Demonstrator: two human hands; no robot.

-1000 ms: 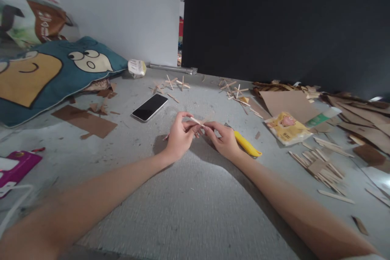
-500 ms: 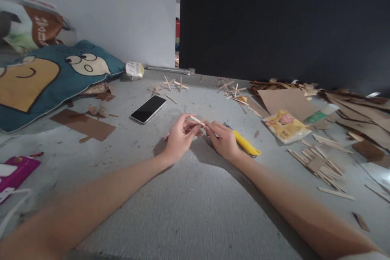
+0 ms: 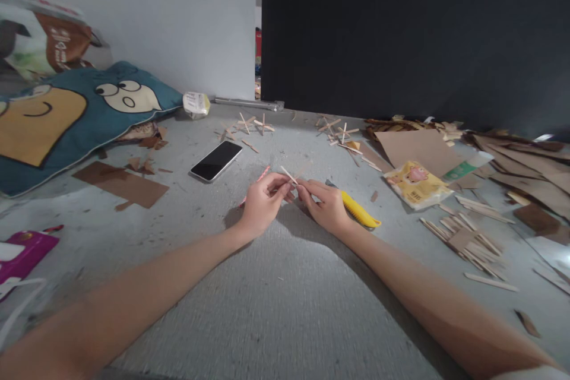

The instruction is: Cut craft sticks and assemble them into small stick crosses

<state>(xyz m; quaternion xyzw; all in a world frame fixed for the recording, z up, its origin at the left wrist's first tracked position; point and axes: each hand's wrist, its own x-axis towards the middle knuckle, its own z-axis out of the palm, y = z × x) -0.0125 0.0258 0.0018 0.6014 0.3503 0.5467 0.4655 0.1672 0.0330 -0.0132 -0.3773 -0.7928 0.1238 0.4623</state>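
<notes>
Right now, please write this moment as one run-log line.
right hand: pinches pale stick | left hand: at the stick, hold unclear | yellow-handled tool: beside right hand | phone: flat on table, screen dark

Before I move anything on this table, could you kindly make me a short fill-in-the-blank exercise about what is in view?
1. The thin stick where the left hand and the right hand meet appears to be made of ____.
2. The tool beside the right hand has a bright ____ handle.
3. The phone lies face ____ on the table.
4. The cushion is on the person's ____ side.

Missing words: wood; yellow; up; left.
</notes>
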